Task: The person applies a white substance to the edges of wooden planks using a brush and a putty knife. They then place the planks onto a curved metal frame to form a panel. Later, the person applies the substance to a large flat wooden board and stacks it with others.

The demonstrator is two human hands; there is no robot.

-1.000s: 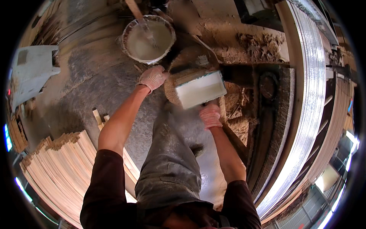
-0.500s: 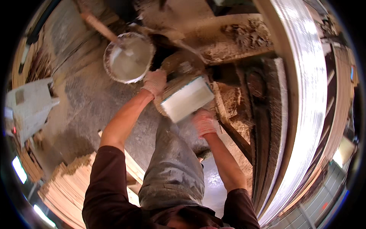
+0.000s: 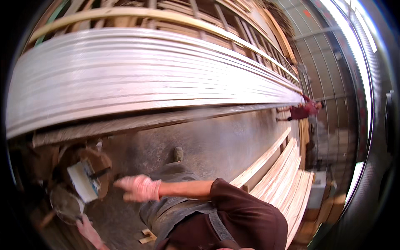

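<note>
- Round pale-rimmed bucket (image 3: pixel 81 205), lower left; tugging its rim could tip it and spill the contents.
- White rectangular slab (image 3: pixel 81 181), on a round brown stand (image 3: pixel 104 160); a knock could slide it off.
- Left gloved hand (image 3: pixel 86 229), at the bucket's rim; can't tell whether it pinches.
- Right gloved hand (image 3: pixel 137 188), fingers spread, seemingly empty.

This is a woodworking workshop, shown by a long stack of white strips (image 3: pixel 146 75) across the far side, pale planks (image 3: pixel 277 183) at right and a dusty floor (image 3: pixel 204 143).
</note>
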